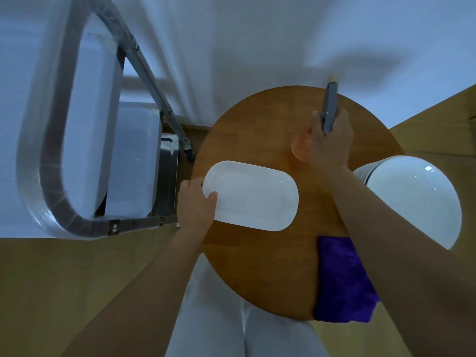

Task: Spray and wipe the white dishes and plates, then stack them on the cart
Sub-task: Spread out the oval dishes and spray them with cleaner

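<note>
A white oblong dish [253, 195] lies on the round wooden table [257, 266]. My left hand [197, 202] grips its left end, thumb on the rim. My right hand [329, 143] holds a spray bottle [300, 148] with an orange body and a grey trigger head [330, 109], standing at the table's far side. A stack of round white plates [414, 199] sits at the table's right edge, partly behind my right forearm. A purple cloth [342, 282] hangs over the near right edge. The metal cart [51, 202] with white trays [134, 161] stands to the left.
The cart's grey handle frame [144, 222] runs close to the table's left edge, with a castor wheel [189, 153] beside it. A white wall [244, 42] is behind the table. Wooden floor [64, 292] lies below and to the right.
</note>
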{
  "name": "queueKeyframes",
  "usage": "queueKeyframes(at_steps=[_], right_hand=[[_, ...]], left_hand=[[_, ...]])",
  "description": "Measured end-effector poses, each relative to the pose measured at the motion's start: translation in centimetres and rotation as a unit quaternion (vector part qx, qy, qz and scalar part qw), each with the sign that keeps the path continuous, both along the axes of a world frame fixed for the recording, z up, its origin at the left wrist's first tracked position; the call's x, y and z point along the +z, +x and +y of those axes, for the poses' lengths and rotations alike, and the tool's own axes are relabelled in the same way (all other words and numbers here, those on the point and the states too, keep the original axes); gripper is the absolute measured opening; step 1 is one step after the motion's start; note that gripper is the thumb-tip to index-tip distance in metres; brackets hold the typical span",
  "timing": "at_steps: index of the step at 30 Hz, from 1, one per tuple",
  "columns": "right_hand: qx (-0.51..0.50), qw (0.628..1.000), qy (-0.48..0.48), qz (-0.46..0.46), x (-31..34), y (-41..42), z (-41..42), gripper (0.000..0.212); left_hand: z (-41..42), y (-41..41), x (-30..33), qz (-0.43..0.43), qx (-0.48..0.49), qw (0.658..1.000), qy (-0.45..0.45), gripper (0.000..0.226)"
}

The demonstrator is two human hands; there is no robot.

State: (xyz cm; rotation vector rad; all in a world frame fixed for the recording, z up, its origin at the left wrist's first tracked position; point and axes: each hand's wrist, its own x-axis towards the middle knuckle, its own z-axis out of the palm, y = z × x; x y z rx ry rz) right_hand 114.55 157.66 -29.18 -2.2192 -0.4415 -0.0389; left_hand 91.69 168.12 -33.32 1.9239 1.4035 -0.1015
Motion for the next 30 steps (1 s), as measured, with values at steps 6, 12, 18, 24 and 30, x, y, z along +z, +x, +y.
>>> queueKeyframes(at_steps=[6,12,18,24,30], right_hand=[[-0.004,0.983,0.176,-0.046,9.1,-1.9,-0.1,0.030],[0.065,0.975,0.150,0.153,10.0,-10.4,-2.6,0.035],[0.112,0.921,-0.009,0.374,6.0,-18.5,-3.2,0.033],[0.134,0.891,-0.024,0.433,3.9,-20.2,-3.4,0.025],[0.139,0.896,-0.035,0.421,3.1,-20.6,-3.1,0.018]], left_hand=[[0.3,-0.4,0.1,-0.029,0.021,0.999,0.008,0.016],[0.7,-0.5,0.3,-0.032,0.011,0.999,0.014,0.017],[0.7,-1.0,0.7,-0.078,0.032,0.996,-0.018,0.014],[1.0,-1.8,1.1,-0.149,0.073,0.982,-0.092,0.014],[0.5,-2.0,1.2,-0.178,0.078,0.966,-0.170,0.009]])
